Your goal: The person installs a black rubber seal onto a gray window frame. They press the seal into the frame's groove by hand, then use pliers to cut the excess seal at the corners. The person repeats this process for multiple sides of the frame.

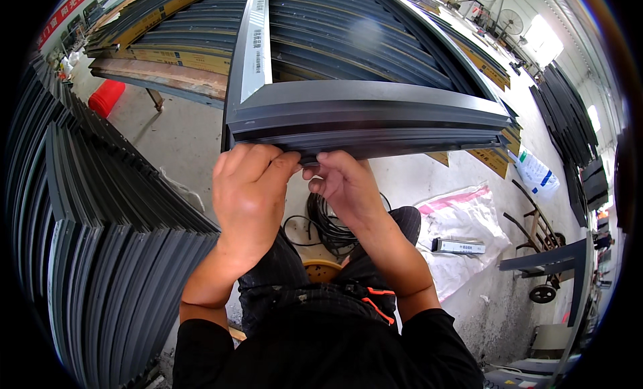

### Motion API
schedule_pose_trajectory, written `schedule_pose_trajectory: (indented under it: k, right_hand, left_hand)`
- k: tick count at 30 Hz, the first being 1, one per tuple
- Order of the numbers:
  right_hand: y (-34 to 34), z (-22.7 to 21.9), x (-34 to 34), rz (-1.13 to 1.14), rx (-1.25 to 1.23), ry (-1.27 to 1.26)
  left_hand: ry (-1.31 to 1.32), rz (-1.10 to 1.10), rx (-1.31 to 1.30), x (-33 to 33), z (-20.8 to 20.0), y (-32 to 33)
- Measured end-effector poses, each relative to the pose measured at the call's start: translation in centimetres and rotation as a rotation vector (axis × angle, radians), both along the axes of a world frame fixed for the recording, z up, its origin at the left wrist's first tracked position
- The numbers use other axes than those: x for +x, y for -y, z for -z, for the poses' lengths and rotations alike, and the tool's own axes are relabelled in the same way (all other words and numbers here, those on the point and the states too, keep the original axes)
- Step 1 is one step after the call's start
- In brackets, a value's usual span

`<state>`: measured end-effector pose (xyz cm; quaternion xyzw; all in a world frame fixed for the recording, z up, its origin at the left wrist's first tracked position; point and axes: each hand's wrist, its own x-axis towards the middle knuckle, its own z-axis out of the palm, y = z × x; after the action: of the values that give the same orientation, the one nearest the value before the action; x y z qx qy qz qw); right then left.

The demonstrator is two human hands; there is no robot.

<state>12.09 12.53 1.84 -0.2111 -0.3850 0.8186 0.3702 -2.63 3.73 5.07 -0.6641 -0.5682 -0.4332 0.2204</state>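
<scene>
A dark grey metal window frame (375, 101) lies in front of me, its grooved near side facing me. My left hand (244, 191) is closed at the left part of that side, thumb and forefinger pinched together at the lower edge. Just to its right, my right hand (348, 188) has its thumb pressed up against the same edge and its other fingers curled beneath. Between the fingertips runs a thin black sealing strip (309, 160), mostly hidden by the fingers. A loose coil of black strip (328, 228) hangs or lies below, between my knees.
Dark metal profiles (120, 268) stand stacked close on my left. More profiles with yellow wrapping (174, 57) lie on a bench at the back left. On the right are a white sack (462, 221) with a short profile piece (459, 246) on it, and a hand trolley (539, 238).
</scene>
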Motion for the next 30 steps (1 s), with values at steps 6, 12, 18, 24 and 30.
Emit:
schedule_pose_trajectory:
  k: [6, 12, 18, 24, 30]
  right_hand:
    - [0.6, -0.4, -0.9, -0.089, -0.126, -0.001]
    - [0.8, 0.1, -1.4, -0.005, -0.019, -0.055]
    - [0.5, 0.1, -1.2, -0.069, -0.007, -0.071]
    - [1.4, -1.2, -2.0, -0.087, -0.091, -0.082]
    - [0.5, 1.0, -2.3, -0.063, -0.06, -0.05]
  left_hand:
    - [0.001, -0.009, -0.04, 0.9, -1.1, 0.2]
    - [0.067, 0.014, -0.065, 0.6, -0.3, 0.3]
    - [0.06, -0.036, -0.047, 0.1, 0.0, 1.5]
    - [-0.091, -0.084, -0.082, -0.4, -0.6, 1.5]
    - [-0.069, -0.051, -0.051, -1.1, 0.5, 1.0]
